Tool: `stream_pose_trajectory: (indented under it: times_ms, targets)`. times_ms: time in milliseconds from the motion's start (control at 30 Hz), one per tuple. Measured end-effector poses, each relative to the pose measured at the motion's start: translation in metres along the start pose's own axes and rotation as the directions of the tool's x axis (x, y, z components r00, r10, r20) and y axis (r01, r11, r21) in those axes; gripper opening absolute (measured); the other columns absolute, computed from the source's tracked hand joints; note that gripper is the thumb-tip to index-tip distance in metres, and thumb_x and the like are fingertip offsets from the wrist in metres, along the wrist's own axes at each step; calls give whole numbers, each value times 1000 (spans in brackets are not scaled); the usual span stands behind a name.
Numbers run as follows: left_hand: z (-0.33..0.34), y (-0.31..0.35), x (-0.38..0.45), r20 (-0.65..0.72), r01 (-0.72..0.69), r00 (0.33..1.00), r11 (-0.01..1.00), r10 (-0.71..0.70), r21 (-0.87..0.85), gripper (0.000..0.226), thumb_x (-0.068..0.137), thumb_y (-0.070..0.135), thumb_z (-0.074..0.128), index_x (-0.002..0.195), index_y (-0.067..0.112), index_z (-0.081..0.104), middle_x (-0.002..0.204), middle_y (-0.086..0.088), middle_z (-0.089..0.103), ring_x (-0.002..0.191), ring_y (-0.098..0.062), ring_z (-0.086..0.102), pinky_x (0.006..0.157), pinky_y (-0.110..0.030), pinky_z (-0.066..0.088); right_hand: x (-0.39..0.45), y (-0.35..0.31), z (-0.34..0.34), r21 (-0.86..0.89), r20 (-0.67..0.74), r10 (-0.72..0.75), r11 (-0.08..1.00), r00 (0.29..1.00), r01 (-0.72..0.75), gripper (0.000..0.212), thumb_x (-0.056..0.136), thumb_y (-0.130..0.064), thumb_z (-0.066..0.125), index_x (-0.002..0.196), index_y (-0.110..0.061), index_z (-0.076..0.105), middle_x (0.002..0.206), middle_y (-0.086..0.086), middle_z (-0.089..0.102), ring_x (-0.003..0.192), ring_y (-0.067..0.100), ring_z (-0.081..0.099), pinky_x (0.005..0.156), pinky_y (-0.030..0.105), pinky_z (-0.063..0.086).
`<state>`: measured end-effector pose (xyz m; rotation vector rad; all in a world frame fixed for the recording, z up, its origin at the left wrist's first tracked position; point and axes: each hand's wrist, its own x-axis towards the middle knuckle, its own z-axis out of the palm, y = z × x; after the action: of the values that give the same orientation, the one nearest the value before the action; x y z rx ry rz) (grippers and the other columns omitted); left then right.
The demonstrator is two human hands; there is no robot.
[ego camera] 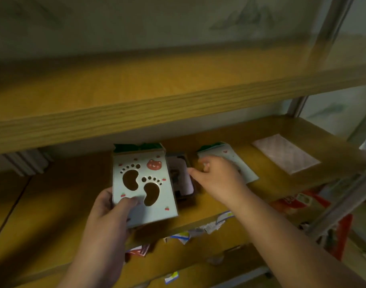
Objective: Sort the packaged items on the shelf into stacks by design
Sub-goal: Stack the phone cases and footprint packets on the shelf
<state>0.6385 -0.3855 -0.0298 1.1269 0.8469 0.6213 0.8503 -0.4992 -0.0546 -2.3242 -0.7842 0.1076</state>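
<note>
My left hand [111, 213] grips the lower left corner of a white package [143, 183] with two footprint cut-outs, a red bear face and a green top edge, held above the wooden shelf [63, 204]. Just right of it lies a dark-framed package [182, 177], partly hidden. My right hand [217, 179] rests over a second white package with a green top [230, 156] that lies flat on the shelf; its fingers are curled near that package's left edge, and I cannot tell whether they grip it. A pale pink checked package [286, 152] lies flat at the far right.
A wooden upper shelf board [157, 104] juts out above the working shelf. Metal frame posts [340, 204] stand at the right. On the shelf below lie red and orange bags [298, 204] and several small blue-and-white packets [198, 229].
</note>
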Motion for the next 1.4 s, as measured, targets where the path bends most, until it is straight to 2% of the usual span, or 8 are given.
stream_pose_trajectory:
  times_ms: [133,367,567,700,833,1033,1167,1400]
  targets:
    - [47,-12,-6,-30,-11,999,1000,10,-16,23,86,16,70,104,30,67,102,-6,75,95,-29,73,71,-42,60,-5,25,-39,114,26,-118,987,993,115,50,84,-58,62,125,-30,62,85,-19,58,80,2,58,61,20,44]
    - [143,-36,0,75,19,997,994,-11,-107,33,90,6,66,113,29,60,120,-10,66,99,-31,74,66,-39,62,-18,106,-115,-19,16,-196,980,981,196,43,88,-45,66,128,-34,59,104,-21,56,84,-8,50,71,12,42]
    - [203,-47,26,168,-93,984,972,57,215,40,93,5,64,122,31,53,124,0,65,106,-26,69,77,-41,63,-33,155,-153,-22,31,-198,980,980,199,46,87,-44,68,131,-31,59,117,-20,57,103,-1,57,88,23,53]
    - [211,-52,31,145,-268,963,792,225,549,52,93,13,63,139,29,44,133,-2,58,118,-28,61,87,-50,60,-33,167,-162,-10,46,-214,977,976,215,47,87,-45,67,132,-32,58,117,-18,58,105,1,58,88,27,54]
    - [213,-53,24,149,-305,928,466,342,830,76,92,11,66,155,18,24,152,-14,36,135,-36,42,105,-50,47,-28,167,-160,-19,94,-247,968,964,250,49,88,-50,64,133,-35,55,124,-20,54,109,0,55,86,18,48]
    - [198,-43,-6,293,-438,841,255,455,862,68,93,22,66,152,24,33,158,3,31,143,-14,22,113,-29,27,-18,145,-141,13,106,-332,943,937,333,47,88,-55,59,133,-39,52,115,-29,44,106,-5,51,72,7,36]
    - [158,-33,-26,341,-436,809,101,478,894,63,92,34,62,150,22,40,155,7,39,144,-8,25,115,-16,20,-18,105,-118,31,130,-433,901,892,433,51,86,-59,50,133,-41,50,125,-26,49,110,-3,50,82,15,45]
    - [60,-14,-63,177,-310,800,143,574,940,76,90,67,32,154,26,33,155,9,39,146,-4,17,109,-16,14,-38,13,-67,33,194,-544,835,816,549,45,88,-53,57,131,-38,52,126,-17,55,111,7,54,79,23,42]
